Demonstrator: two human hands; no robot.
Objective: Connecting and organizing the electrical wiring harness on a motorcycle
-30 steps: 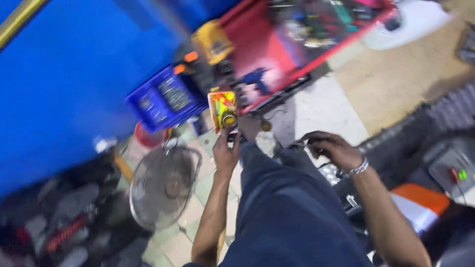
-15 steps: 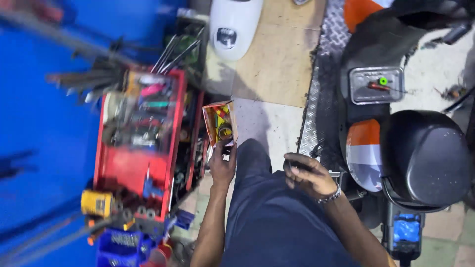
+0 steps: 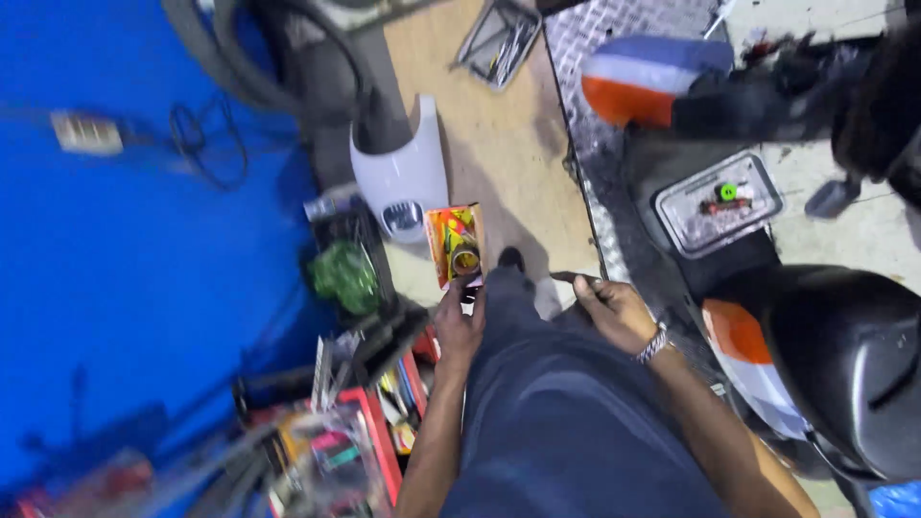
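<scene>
Head view: left hand (image 3: 461, 326) fingers are pinching an orange card pack (image 3: 455, 246) upright, while right hand (image 3: 614, 312) fingers are curling around a small dark object (image 3: 564, 277) near the scooter (image 3: 835, 364).

Blue wall (image 3: 125, 288) along the left, with a pale socket strip (image 3: 86, 132) and a dark cable (image 3: 206, 144) on it. Grey body panel (image 3: 401, 182) lying on the tan floor (image 3: 499, 163). Metal tray (image 3: 497, 40) of tools further off. Red tool box (image 3: 369, 441) low left, blurred. Green bundle (image 3: 343, 275), perhaps netting, in a black crate. Scooter (image 3: 767, 288) at right, black seat (image 3: 849, 364) and open metal compartment (image 3: 718, 203).
</scene>
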